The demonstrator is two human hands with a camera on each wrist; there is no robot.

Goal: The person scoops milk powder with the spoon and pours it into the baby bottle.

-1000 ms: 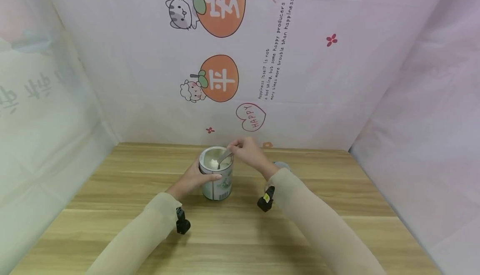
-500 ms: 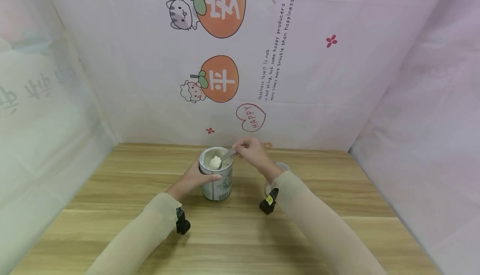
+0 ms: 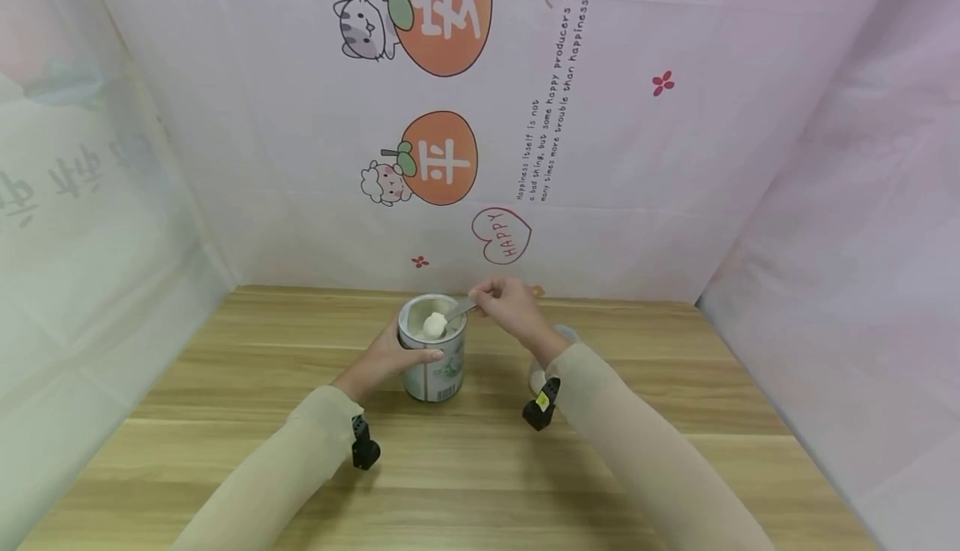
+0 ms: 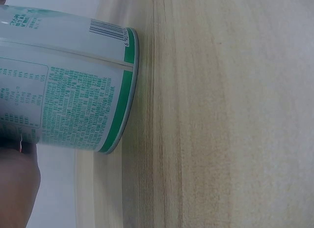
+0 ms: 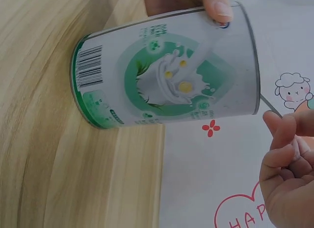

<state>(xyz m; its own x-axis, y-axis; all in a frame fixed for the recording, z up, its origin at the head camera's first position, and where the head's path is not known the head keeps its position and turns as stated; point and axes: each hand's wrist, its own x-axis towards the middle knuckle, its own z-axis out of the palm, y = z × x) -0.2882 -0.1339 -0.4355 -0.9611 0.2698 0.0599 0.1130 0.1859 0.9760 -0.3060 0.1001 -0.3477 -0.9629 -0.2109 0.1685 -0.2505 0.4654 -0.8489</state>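
An open milk powder can [image 3: 442, 372], white with green print, stands upright on the wooden table. My left hand [image 3: 384, 358] grips its left side, with the thumb across the front near the rim. My right hand [image 3: 512, 311] pinches the handle of a metal spoon [image 3: 463, 308] at the can's right rim. A heap of pale powder [image 3: 434, 325] rides on the spoon's bowl in the can's mouth. In the right wrist view, only a short piece of the spoon handle [image 5: 271, 104] shows between the rim and my fingertips.
A clear glass or jar [image 3: 566, 333], with something pale low in it, stands right of the can, partly hidden behind my right wrist. A printed white sheet [image 3: 600, 201] hangs at the table's back edge, with more sheeting on both sides.
My right hand has shifted slightly to the right, drawing the spoon back and up. The heap of powder has come up toward the can's mouth. My left hand and the can stay put.
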